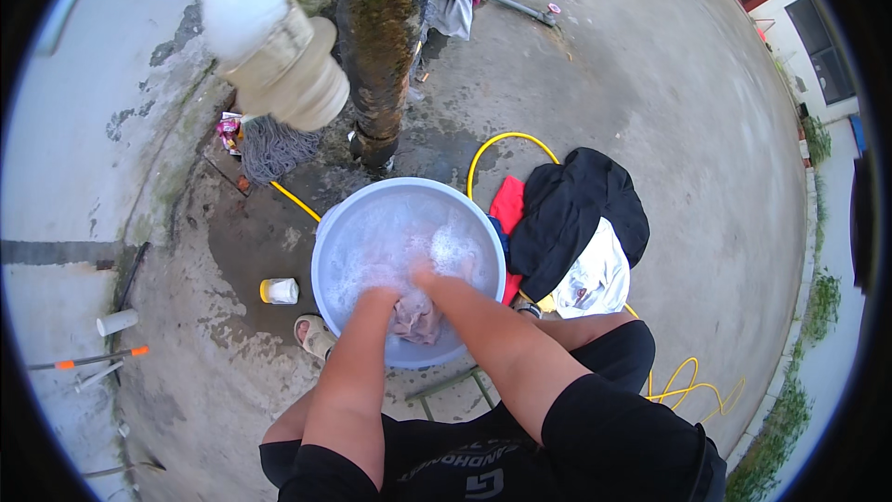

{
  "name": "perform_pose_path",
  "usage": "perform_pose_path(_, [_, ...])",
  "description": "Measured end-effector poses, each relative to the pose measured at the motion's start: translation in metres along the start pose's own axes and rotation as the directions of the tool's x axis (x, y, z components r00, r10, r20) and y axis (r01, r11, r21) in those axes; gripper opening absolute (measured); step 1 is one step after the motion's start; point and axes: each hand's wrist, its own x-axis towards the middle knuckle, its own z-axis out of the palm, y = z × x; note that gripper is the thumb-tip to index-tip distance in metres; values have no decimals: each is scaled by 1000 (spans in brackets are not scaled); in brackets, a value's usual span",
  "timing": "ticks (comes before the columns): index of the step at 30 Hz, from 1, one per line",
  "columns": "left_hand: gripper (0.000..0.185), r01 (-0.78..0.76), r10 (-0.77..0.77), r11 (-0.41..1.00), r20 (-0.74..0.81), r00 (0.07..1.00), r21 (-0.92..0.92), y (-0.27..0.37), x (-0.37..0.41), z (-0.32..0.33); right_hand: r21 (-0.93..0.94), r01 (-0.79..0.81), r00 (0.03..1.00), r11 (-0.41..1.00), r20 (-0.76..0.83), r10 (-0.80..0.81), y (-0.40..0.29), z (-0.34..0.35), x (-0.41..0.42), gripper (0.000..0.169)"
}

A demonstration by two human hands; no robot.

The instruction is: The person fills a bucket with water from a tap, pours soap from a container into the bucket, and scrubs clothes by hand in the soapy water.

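A round pale blue plastic basin (497, 251) stands between my knees, filled with cloudy, sudsy water. Both my forearms reach down into it. My left hand (380, 295) is under the suds at the wrist, its fingers hidden. Slightly farther out, my right hand (421, 272) also dips below the foamy surface, so its grip does not show. A wet pinkish cloth (417, 319) bunches up out of the water between and just below my wrists. White foam (449, 247) gathers at the right of the basin.
Black clothing (582, 202), a red cloth (509, 203) and a white cloth (601, 275) lie right of the basin. Left are a white jar with a yellow lid (281, 291) and a grey mop head (275, 150). A yellow hose (512, 134), a mossy post (380, 49) and a white pipe (244, 7) are beyond.
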Motion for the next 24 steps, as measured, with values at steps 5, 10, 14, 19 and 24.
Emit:
perform_pose_path(5, [36,-335,264,942,-541,798,-35,-40,29,-5,144,64,980,988,-196,-34,-24,-89,2,24])
perform_pose_path(10, [31,-512,234,769,-577,783,-382,-12,-36,-57,319,223,882,921,-469,-51,-52,-161,-71,17])
perform_pose_path(14, [36,-655,211,456,-642,737,-602,-24,-83,-55,119,348,828,930,-504,-245,-71,-184,-136,17])
perform_pose_path(19, [70,-446,2,790,-725,689,-421,-26,-100,-17,110,595,743,796,-453,-492,-63,-149,-168,21])
perform_pose_path(24, [84,-155,85,987,-681,727,-42,-2,-83,12,225,56,854,973,-516,71,-61,-122,-141,59])
